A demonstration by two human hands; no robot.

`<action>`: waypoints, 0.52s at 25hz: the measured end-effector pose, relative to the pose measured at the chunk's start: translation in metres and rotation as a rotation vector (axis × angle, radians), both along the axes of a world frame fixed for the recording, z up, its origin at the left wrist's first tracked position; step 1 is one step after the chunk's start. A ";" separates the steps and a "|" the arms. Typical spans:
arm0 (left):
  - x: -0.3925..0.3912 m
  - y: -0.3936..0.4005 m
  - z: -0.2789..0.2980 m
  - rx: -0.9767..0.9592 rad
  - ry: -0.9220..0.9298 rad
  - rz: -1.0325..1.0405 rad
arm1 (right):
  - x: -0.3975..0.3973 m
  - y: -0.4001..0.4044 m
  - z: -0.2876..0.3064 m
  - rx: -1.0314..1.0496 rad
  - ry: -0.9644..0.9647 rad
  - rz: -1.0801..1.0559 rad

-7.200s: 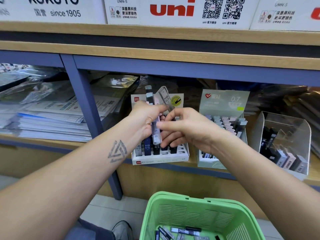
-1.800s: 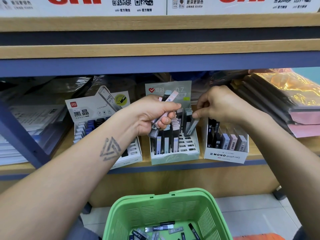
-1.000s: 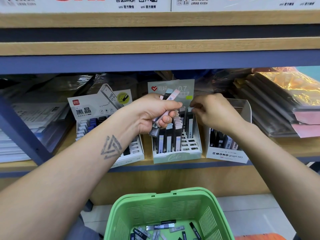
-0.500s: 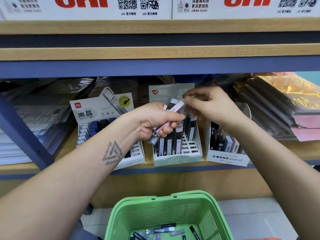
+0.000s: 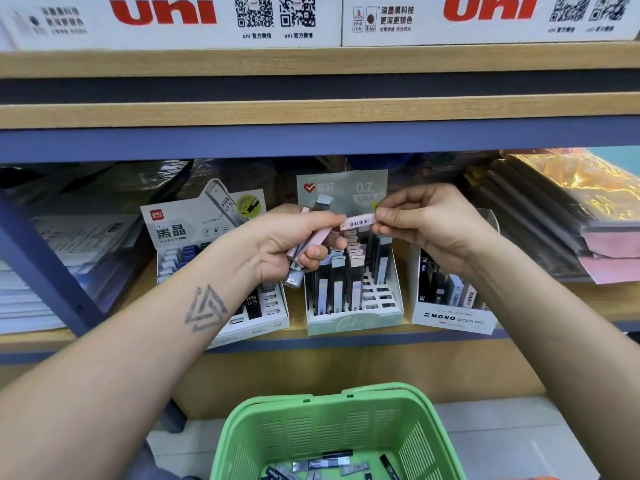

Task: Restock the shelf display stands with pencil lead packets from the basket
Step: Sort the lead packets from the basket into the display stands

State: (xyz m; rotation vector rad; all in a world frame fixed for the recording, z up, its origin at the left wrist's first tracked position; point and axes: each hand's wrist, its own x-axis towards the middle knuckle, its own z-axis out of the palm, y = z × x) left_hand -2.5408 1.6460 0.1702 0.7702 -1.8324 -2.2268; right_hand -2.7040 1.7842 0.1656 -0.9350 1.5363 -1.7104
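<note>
Pink slim lead packet with a barcode label point(image 5: 358, 222) is pinched at its right end by the right hand point(image 5: 427, 225) fingers point(image 5: 386, 213); its left end meets the left hand point(image 5: 289, 245), whose curled fingers grip a bundle of pink and grey packets point(image 5: 304, 252). Both hands hover above the pale green slotted display stand marked 0.7 point(image 5: 355, 322) on the wooden shelf point(image 5: 298, 332). Green plastic basket point(image 5: 332, 431) below holds loose packets point(image 5: 322, 464).
</note>
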 end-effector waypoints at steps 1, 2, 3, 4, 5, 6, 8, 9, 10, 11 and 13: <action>-0.001 -0.001 -0.001 -0.028 0.010 0.023 | -0.001 0.003 0.000 0.005 -0.005 0.019; -0.001 0.000 -0.002 -0.066 0.014 0.045 | -0.001 0.006 -0.001 0.018 0.009 0.035; -0.002 0.001 -0.003 -0.102 0.018 0.069 | -0.002 0.010 -0.003 0.037 0.044 0.043; -0.003 0.003 -0.004 -0.134 0.023 0.097 | -0.002 0.013 -0.005 0.052 0.085 0.044; -0.004 0.006 -0.004 -0.164 0.029 0.126 | -0.002 0.016 -0.007 0.057 0.120 0.042; -0.006 0.010 -0.004 -0.192 0.035 0.145 | -0.003 0.020 -0.009 0.052 0.142 0.041; -0.010 0.017 -0.005 -0.233 0.047 0.154 | -0.006 0.028 -0.011 0.032 0.167 0.038; -0.012 0.021 -0.005 -0.246 0.051 0.148 | -0.008 0.034 -0.010 0.029 0.183 0.030; -0.015 0.024 -0.005 -0.253 0.054 0.138 | -0.010 0.039 -0.010 0.030 0.206 0.015; -0.018 0.028 -0.005 -0.253 0.054 0.121 | -0.012 0.046 -0.008 0.029 0.232 -0.008; -0.025 0.036 -0.006 -0.223 0.052 0.082 | -0.016 0.056 -0.007 0.011 0.259 -0.062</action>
